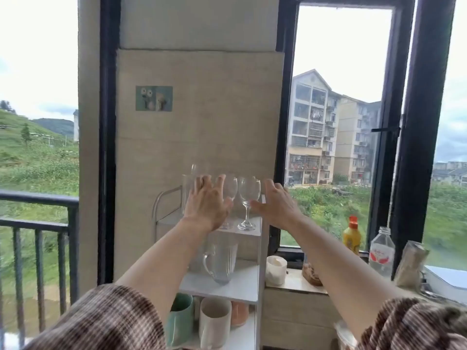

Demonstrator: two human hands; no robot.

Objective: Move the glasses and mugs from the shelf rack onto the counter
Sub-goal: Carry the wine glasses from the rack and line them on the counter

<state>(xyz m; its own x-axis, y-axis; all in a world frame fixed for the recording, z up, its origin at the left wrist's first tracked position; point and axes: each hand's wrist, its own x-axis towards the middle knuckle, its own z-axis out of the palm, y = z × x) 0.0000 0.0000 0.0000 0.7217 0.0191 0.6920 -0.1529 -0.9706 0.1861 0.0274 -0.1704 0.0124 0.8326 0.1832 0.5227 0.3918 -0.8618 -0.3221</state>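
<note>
A white shelf rack (260,248) stands against the wall. Its top shelf holds two clear wine glasses: one (249,195) between my hands, another (230,189) half hidden by my left hand (207,203), plus a tall clear glass (186,190) at the left. My left hand is spread open in front of the left wine glass. My right hand (276,204) is open just right of the other wine glass, its thumb near the stem. A clear glass pitcher mug (219,263) sits on the middle shelf. Green (180,322), white (214,322) and pink (238,314) mugs stand on the lowest shelf.
The counter (295,280) lies right of the rack, carrying a white cup (276,270), an orange-capped yellow bottle (351,236), a clear water bottle (382,251) and a bag (410,263). A balcony railing (38,223) is at the left; a window frame (414,122) at the right.
</note>
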